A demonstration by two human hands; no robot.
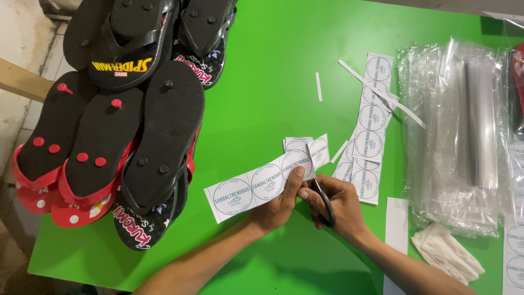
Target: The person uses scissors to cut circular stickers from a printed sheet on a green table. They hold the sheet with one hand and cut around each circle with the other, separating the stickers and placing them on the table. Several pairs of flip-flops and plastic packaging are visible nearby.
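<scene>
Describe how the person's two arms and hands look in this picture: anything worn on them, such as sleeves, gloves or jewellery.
Both forearms are bare as far as the picture shows, with no sleeve in view. The left hand and the right hand wear no gloves. No ring, watch or bracelet shows on either wrist or on the fingers that can be seen. The arms enter from the bottom edge.

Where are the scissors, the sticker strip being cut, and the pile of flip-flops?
scissors point(323, 203): head view, on the black handle in the right hand.
sticker strip point(245, 191): head view, on its middle round label.
flip-flops point(164, 131): head view, on a black sole.
</scene>
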